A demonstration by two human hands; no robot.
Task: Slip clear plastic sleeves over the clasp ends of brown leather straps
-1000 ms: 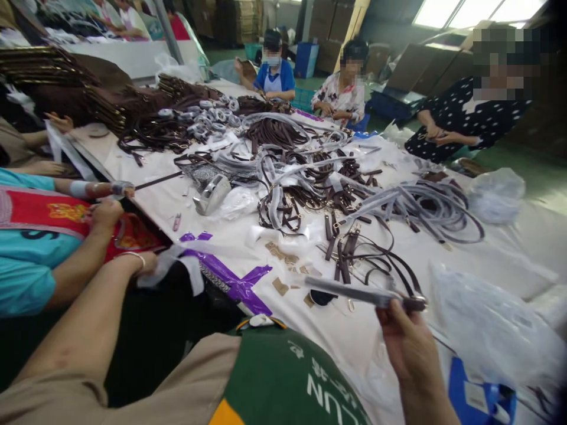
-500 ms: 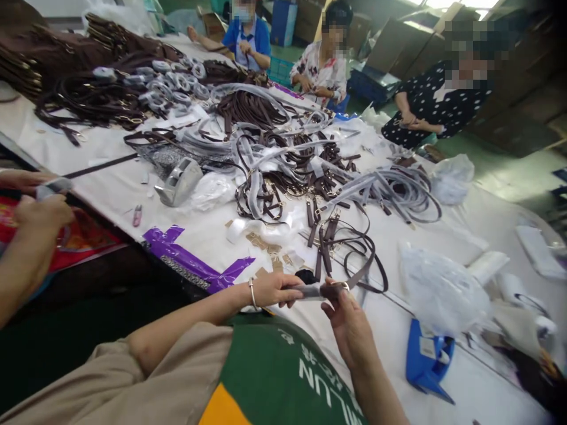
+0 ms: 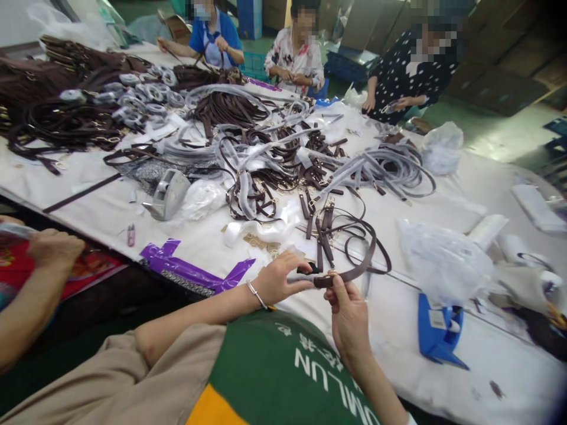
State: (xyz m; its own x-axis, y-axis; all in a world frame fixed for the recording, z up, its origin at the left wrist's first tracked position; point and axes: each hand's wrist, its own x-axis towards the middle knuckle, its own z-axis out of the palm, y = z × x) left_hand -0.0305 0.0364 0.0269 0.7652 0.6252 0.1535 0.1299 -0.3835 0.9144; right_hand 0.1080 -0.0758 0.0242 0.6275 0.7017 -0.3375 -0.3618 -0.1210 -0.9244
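A dark brown strap (image 3: 365, 260) runs from a loop on the table to my hands. My right hand (image 3: 351, 310) pinches it near its metal buckle, thumb on top. My left hand (image 3: 286, 276), with a bangle at the wrist, has its thumb and fingers spread around a part of the strap covered in greyish film. A gap shows between those fingers and the strap. Just beyond my hands lie short brown straps with metal clasps (image 3: 325, 227), partly overlapping.
Film-wrapped straps (image 3: 385, 171) and brown straps (image 3: 230, 109) are heaped across the table. A grey tape dispenser (image 3: 168, 195) stands left, a blue one (image 3: 440, 330) right, by clear plastic bags (image 3: 447, 271). A neighbour's hand (image 3: 55, 251) works at the left; several people stand opposite.
My left hand has loosened from its pinch and spread its fingers. My right hand has turned over the buckle part of the strap. The view has shifted slightly.
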